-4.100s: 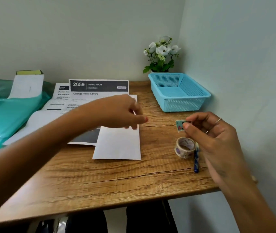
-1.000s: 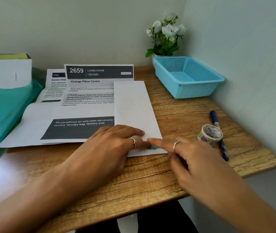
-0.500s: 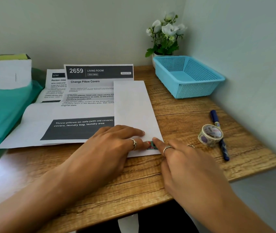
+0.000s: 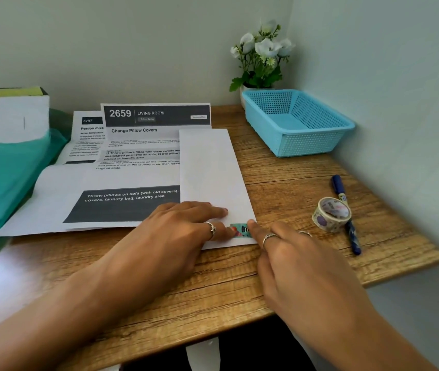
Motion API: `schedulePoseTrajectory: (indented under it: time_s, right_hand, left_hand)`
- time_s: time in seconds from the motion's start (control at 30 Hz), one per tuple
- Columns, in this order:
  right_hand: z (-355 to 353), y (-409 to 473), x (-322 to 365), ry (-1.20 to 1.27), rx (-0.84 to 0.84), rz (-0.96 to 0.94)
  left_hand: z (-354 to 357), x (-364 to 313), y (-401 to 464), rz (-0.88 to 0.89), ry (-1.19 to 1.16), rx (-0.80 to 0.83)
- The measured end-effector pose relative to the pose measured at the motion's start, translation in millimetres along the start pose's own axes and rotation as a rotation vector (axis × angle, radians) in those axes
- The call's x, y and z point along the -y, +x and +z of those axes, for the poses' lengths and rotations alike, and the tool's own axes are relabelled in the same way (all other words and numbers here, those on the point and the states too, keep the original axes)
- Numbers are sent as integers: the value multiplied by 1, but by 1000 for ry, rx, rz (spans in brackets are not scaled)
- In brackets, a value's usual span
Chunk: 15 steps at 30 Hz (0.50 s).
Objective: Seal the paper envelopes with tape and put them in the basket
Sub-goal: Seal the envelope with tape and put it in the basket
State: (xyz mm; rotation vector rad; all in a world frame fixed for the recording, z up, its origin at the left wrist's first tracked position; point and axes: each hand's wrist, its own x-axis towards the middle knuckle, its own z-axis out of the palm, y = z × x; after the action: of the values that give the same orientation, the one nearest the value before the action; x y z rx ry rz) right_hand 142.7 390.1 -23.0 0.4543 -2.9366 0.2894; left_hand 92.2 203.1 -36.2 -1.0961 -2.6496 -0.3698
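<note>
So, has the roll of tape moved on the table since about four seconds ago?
Cannot tell. The camera itself moved. The roll of tape lies against the blue pen as it did then, so any shift across the table is not evident.

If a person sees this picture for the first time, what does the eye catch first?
First, the two hands, left hand and right hand, pressing a strip of patterned tape onto the near end of a white envelope. Next, the blue basket in the far right corner, with white flowers behind it.
</note>
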Motion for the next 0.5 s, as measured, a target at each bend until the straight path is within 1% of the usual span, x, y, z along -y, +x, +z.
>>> schedulePoseTrajectory:
  time_s: [0.13,0.3,0.37,0.43,0.5]
  right_hand:
    - [1,0,-2,31,-21,-9]
    - [0,-5,-7,126,-79,-17]
    - [1,-4,-11,181,-91,9]
    - [2,2,-16,253,-87,74]
    - [2,11,-20,352,-74,163]
  left_hand:
    - [-1,-1,1,21,26,-38]
    - [-1,-2,-2,15,-41,-19]
    - [-2,-2,-2,8,-73,-22]
    - [-4,-4,-2,-36,-105,-101]
    - [-3,-4,-1,-150,-129,-238]
